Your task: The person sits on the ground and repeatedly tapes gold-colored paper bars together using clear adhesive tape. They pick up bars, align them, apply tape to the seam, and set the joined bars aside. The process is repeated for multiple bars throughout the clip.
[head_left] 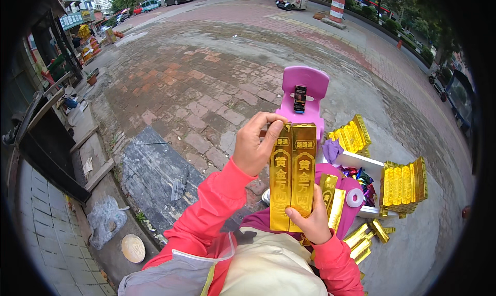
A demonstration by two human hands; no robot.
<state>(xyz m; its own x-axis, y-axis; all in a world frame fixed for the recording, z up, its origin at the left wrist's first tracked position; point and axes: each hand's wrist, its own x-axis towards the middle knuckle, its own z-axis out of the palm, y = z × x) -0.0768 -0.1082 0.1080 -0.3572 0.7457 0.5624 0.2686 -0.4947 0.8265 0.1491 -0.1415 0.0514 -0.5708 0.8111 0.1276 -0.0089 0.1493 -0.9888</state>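
Above my lap I hold a long, shiny gold foil paper piece (280,187) with raised lettering and a crease or gap down its middle. My left hand (257,143) pinches its top left corner between thumb and fingers. Lower down, my right hand (313,219) grips its right edge, the thumb lying on the front and the fingers hidden behind. More gold foil strips (335,208) rest on my lap just beyond my right hand. Beside them, on purple cloth, sits a roll of white tape (355,197).
A pink plastic chair (306,81) with a phone (299,98) on it stands ahead. To the right, a white box (369,164) holds colourful foil pieces, with gold stacks (404,185) beside it. Loose gold pieces (361,242) lie on the ground. A dark board (155,177) lies left.
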